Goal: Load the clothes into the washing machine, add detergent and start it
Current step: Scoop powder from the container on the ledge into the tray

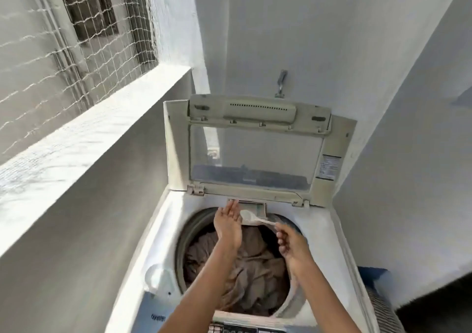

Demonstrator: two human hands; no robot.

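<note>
**Spoon held at the detergent drawer, clothes in the drum**

Nearest my view, both forearms reach up from the bottom edge over the control panel (245, 329) at the front of the washing machine (163, 233). I see my right hand (291, 245) pinching the handle of a white spoon (252, 219), fingers curled and closed on it; the bowl of the spoon points away from the fingertips toward my left palm. My left hand (228, 224) is open, fingers straight and close together, palm turned toward the spoon and cupped just beside its bowl. Whether the bowl touches the palm I cannot tell. I also cannot tell if the spoon holds any powder.

Just beyond the fingertips of both hands sits the small detergent drawer (255, 208), set in the back rim of the tub opening. Below the hands, the drum (194, 230) holds brown clothes (255, 271), crumpled and piled.

Past the drawer, the lid (252, 151) stands raised, its clear window facing me, with a label on its right frame. To the left of my left hand, on the top deck, is a round pale cap (155, 276).

Farther out, a white ledge (89, 133) runs along the left, with netting (76, 38) over the opening above it. A metal tap (281, 82) sticks out of the wall above the lid. To the right of my right hand, low down, I see a blue-topped object (373, 276) beside the machine.
</note>
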